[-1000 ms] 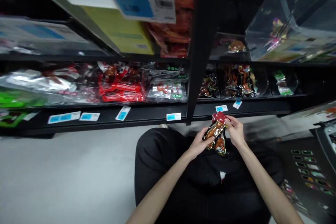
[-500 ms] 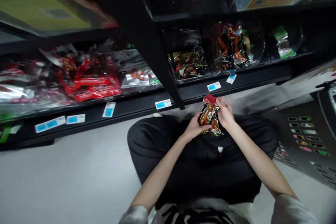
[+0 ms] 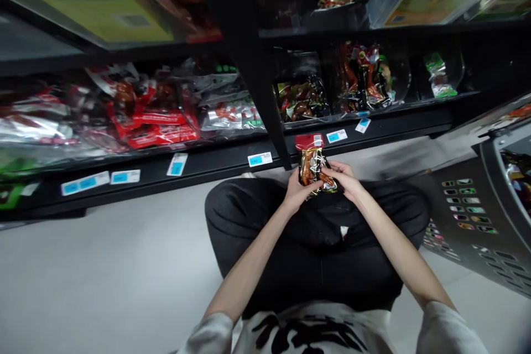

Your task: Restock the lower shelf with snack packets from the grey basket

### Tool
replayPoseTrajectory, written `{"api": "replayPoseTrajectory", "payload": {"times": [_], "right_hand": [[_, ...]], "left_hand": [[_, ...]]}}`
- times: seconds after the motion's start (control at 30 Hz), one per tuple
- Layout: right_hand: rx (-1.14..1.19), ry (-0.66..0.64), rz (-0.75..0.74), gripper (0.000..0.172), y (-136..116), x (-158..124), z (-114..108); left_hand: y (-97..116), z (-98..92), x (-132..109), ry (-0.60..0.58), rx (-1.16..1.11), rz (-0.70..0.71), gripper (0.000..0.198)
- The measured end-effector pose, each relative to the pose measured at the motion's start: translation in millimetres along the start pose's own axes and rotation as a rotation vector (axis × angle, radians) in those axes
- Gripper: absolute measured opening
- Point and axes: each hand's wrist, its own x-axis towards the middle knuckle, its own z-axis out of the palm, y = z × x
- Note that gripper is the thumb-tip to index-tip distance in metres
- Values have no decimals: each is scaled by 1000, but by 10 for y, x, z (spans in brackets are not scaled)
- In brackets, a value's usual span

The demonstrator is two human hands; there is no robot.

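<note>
Fingers [image 3: 342, 166] on pkt [image 3: 310, 159] nr shelf [image 3: 218, 166]

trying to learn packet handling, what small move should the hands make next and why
Perhaps slide the right hand up to the red top of the packet, to steady it: this hand and the left hand hold lower down, leaving the top unheld.

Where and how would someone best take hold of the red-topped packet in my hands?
Probably pinch the packet by its red top, coming from the shelf side: that end points toward the shelf, clear of fingers, while the left hand and right hand are on its lower part.
</note>
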Motion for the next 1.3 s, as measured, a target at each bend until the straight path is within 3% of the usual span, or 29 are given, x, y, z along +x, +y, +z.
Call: {"api": "replayPoseTrajectory", "payload": {"times": [0.07,0.17,0.27,0.4,0.73,1.03,1.3], "right_hand": [[-70,-37,-24,36,32,-15,12],[-42,61,-100,36,45,13,-3],[58,170,-115,39,24,57,-43],[119,210,-119,40,-4,70,-69],[-11,121,-261,35,8,7,21],[-57,25,-270,33,32,19,1],[-92,-31,-255,46,72,56,-23]], "left_hand": [[-2,-17,23,54,-10,21,62],[-25,-19,43,103,-17,41,56],[-48,-6,48,90,-14,16,50],[-55,5,40,62,20,-26,47],[-43,8,31,79,-19,-15,52],[9,20,18,123,13,38,50],[-60,-4,55,193,90,87,50]]}}
